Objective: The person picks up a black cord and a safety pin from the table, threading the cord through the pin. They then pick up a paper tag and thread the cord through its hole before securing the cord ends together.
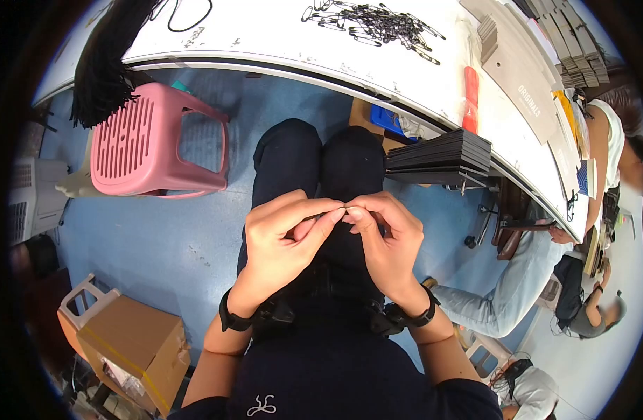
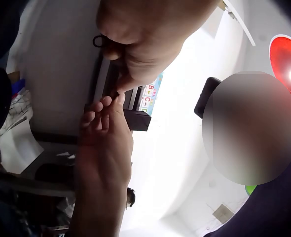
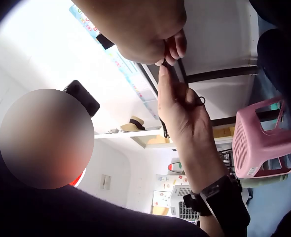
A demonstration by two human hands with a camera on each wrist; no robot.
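Note:
Above the lap, my left hand (image 1: 279, 227) and right hand (image 1: 388, 234) meet fingertip to fingertip in the head view. Each pinches thumb against forefinger on a thin black cord, mostly hidden by the fingers. A small loop of this cord (image 3: 201, 101) sticks out beside the left hand in the right wrist view; the left wrist view shows the same loop (image 2: 98, 41) too. In that view the right hand (image 2: 106, 143) comes up from below to the pinch point.
On the white table (image 1: 265, 42) lie a pile of black safety pins (image 1: 381, 24), black cords (image 1: 108, 63), a red-handled tool (image 1: 470, 94) and grey cards (image 1: 524, 84). Black cards (image 1: 447, 157) jut from its edge. A pink stool (image 1: 153, 143) and a cardboard box (image 1: 132, 343) stand left.

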